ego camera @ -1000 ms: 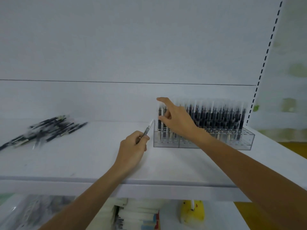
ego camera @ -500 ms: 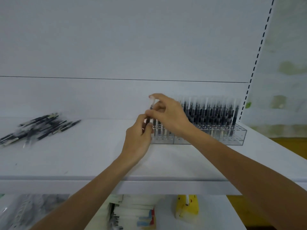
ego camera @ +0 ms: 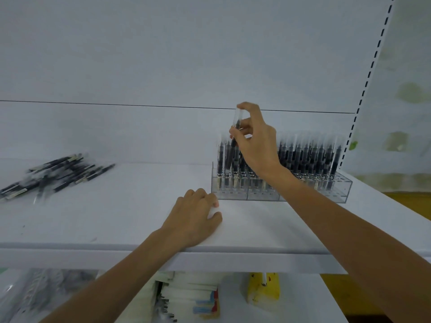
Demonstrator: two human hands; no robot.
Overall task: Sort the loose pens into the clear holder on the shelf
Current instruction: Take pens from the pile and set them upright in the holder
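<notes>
1. The pen (ego camera: 236, 134) stands nearly upright just above the left end of the clear holder (ego camera: 263, 194), tip down toward the rows there.
2. The right hand (ego camera: 256, 145) pinches the pen's upper part between thumb and fingers.
3. The left hand (ego camera: 196, 217) rests loosely curled on the shelf (ego camera: 116, 217) just in front of the holder's left corner, holding nothing.
4. The loose pens (ego camera: 58, 173) lie well left of the holder.
</notes>
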